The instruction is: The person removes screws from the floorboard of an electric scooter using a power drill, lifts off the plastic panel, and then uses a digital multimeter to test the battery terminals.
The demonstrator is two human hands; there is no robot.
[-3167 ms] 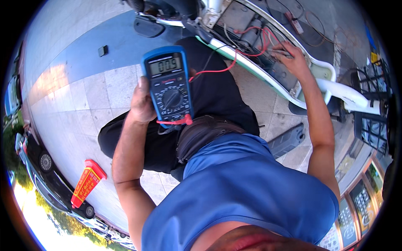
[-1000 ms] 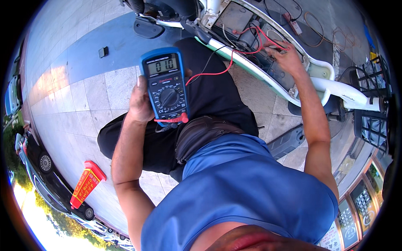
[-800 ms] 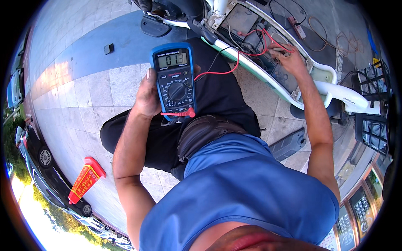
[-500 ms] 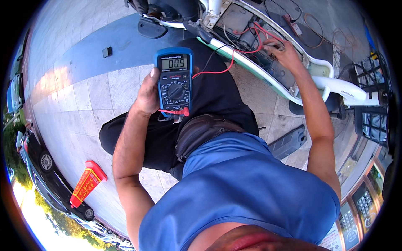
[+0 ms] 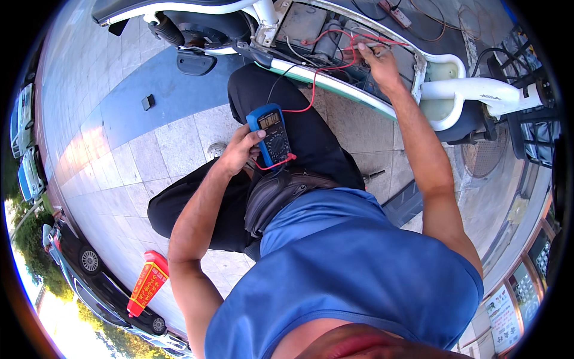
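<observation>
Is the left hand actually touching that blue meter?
Touching. The head view shows the left hand wrapped around the blue meter, thumb pressed on its face.

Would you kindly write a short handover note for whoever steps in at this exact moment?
Left hand: grips the blue multimeter by its side, above the lap, screen facing up.
Right hand: reaches into the scooter's open compartment, fingers at the red leads; whether it pinches a probe cannot be told.
A red lead and a black lead run from the meter into the compartment.
Done: compartment open, meter connected and held for reading.
Left: judging by the hand among the wires, probing seems to be under way; compartment not closed.
Nearby: a red bottle lies on the paving at the left.
</observation>
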